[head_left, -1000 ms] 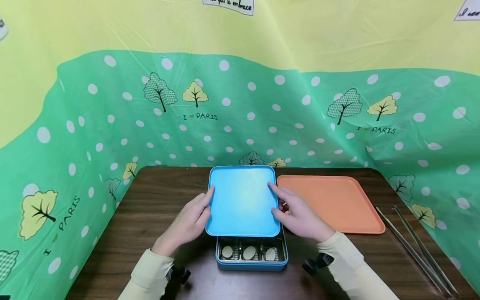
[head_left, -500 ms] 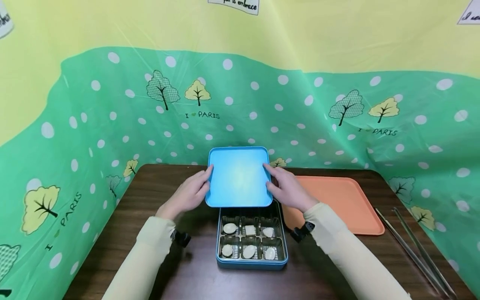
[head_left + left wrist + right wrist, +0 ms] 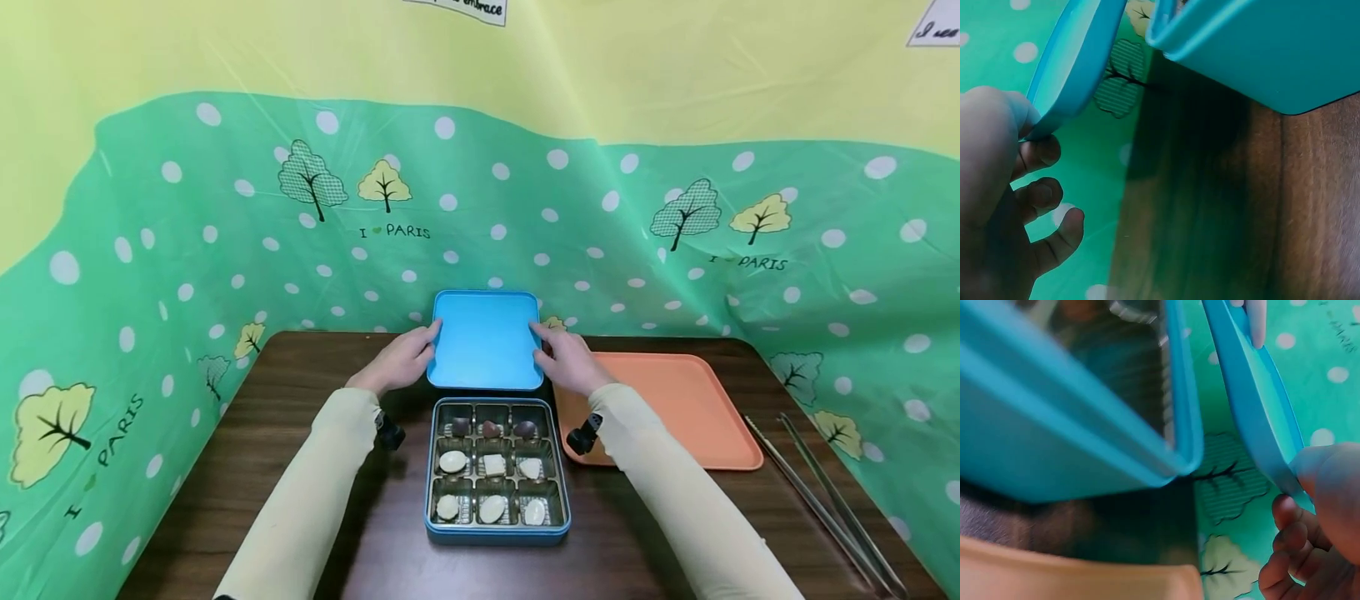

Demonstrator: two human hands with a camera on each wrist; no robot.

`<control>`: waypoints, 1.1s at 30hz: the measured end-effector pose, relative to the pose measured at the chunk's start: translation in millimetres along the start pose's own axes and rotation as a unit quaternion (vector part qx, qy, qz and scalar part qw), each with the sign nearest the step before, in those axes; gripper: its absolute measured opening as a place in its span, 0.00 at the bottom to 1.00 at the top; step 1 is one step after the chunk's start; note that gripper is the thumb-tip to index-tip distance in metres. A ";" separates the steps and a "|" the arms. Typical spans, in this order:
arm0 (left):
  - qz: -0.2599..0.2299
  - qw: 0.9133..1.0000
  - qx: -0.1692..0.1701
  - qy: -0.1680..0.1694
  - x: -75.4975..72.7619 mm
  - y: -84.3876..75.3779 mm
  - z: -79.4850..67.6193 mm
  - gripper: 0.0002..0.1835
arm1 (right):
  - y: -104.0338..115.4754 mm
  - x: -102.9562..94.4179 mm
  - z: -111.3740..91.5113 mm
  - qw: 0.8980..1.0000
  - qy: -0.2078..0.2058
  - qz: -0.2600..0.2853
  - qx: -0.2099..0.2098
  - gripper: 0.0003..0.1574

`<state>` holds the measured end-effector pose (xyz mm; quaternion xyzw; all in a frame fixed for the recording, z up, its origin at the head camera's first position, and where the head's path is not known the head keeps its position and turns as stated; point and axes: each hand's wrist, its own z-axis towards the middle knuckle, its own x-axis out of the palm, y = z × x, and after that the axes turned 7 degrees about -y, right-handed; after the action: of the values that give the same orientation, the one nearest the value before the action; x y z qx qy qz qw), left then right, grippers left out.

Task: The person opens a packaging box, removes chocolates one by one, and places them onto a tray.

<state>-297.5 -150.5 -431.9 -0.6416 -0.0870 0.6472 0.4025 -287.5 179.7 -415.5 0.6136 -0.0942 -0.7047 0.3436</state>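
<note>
A blue lid is held up behind its box, its flat face toward the head camera. My left hand pinches its left edge, thumb against finger; the other fingers hang free in the left wrist view. On the opposite edge my right hand grips the lid the same way. Nearer stands the blue box, uncovered, with a divided dark plastic insert. Its back row holds dark reddish-purple pieces. Whitish, stone-like pieces of round and squarish shape fill the middle and front rows, one per compartment.
An orange tray lies right of the box, partly behind my right forearm. Long metal tongs rest at the table's right side. A green and yellow printed cloth hangs behind the dark wooden table.
Both hands have drawn the lid back and away from the box, uncovering first the middle row and then the back row of compartments. The box has stayed in place.
</note>
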 end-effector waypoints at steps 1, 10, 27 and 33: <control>0.000 1.000 -0.003 0.004 2.8 1.4 1.2 0.31 | -3.8 2.7 0.6 1.000 0.003 0.000 0.003 0.36; 0.029 0.999 -0.023 0.030 22.8 10.9 5.8 0.30 | -23.0 19.1 -0.3 0.999 0.034 -0.028 0.025 0.35; 0.119 0.989 -0.047 0.075 43.6 16.2 5.5 0.30 | -27.3 36.9 -0.6 0.982 0.076 -0.170 0.029 0.32; 0.157 0.983 -0.040 0.083 45.5 13.3 6.6 0.31 | -30.4 39.1 0.1 0.978 0.088 -0.189 0.021 0.30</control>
<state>-302.1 -127.8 -473.7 -0.7143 0.0222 0.6428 0.2757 -299.3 178.9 -463.7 0.6872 0.0393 -0.6977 0.1987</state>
